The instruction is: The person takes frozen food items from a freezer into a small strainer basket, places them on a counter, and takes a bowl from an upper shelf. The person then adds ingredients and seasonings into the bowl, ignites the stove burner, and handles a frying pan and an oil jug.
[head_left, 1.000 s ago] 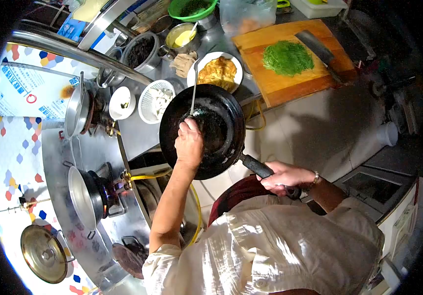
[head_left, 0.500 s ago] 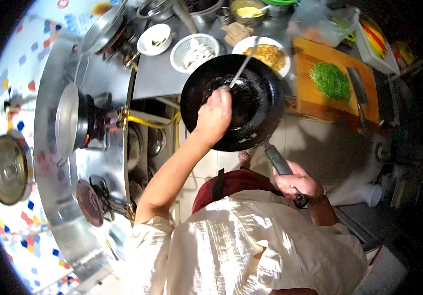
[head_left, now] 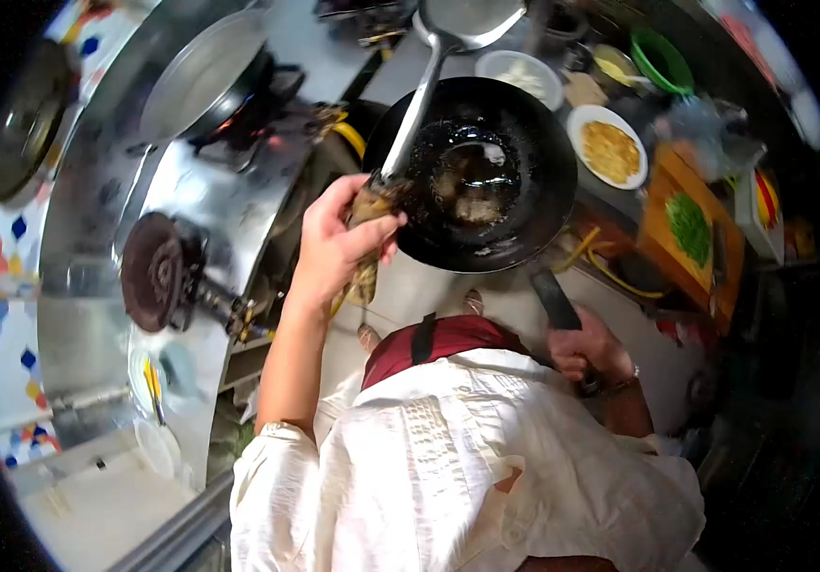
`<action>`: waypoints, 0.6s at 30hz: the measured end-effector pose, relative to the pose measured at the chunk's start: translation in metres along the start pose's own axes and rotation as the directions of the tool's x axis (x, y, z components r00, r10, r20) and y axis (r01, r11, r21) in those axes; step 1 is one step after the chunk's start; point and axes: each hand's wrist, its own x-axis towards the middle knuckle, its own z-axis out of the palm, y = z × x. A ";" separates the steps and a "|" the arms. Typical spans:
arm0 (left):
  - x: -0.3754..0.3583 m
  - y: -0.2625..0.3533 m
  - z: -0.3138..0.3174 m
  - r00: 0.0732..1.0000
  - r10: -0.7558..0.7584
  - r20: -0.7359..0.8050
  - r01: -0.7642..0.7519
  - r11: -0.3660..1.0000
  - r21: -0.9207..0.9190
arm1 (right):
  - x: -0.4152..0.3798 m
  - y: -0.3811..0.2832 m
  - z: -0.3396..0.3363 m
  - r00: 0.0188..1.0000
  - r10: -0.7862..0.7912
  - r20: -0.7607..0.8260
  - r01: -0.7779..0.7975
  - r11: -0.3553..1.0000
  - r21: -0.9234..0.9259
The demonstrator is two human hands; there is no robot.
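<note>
A black wok [head_left: 548, 172] hangs in front of me above the floor, with shiny dark liquid pooled inside. My right hand [head_left: 593, 345] is closed around the wok's dark handle [head_left: 555, 300]. My left hand [head_left: 341, 238] grips a metal wok spatula [head_left: 421, 110] by its brown, worn handle, at the wok's left rim. Its broad head points up and away, past the far rim. Beyond the wok sit a white bowl [head_left: 551, 88] with pale pieces and a white plate [head_left: 577, 119] of yellow-brown food.
To the left, a pan [head_left: 176, 100] stands over a lit burner, with another burner [head_left: 157, 272] nearer. At right, a wooden cutting board [head_left: 665, 205] bears chopped greens [head_left: 688, 229] and a knife. A green bowl [head_left: 659, 62] stands at the back.
My left hand has gone from over the wok to its left rim, and the spatula head now points away from me. The view has turned. My right hand still holds the wok handle.
</note>
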 end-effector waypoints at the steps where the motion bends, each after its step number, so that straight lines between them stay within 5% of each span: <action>1: -0.022 0.004 -0.024 0.998 -0.010 -0.065 0.010 1.000 0.008 | 0.012 0.006 0.010 0.999 -0.034 0.020 0.034 0.999 -0.001; 5: -0.113 0.009 -0.121 0.955 -0.029 -0.296 0.044 0.998 0.043 | 0.052 0.010 0.086 0.993 -0.018 0.115 0.014 0.999 0.033; 9: -0.195 0.012 -0.193 0.884 -0.050 -0.465 0.074 0.997 0.032 | 0.105 0.024 0.145 0.928 0.035 0.371 -0.089 0.987 0.131; 15: -0.276 0.019 -0.256 0.760 -0.076 -0.645 0.162 0.984 0.075 | 0.176 0.027 0.240 0.840 0.190 0.508 -0.212 0.977 -0.015; 18: -0.295 0.032 -0.270 0.700 -0.106 -0.706 0.207 0.976 0.059 | 0.206 0.022 0.273 0.763 0.232 0.603 -0.146 0.971 -0.188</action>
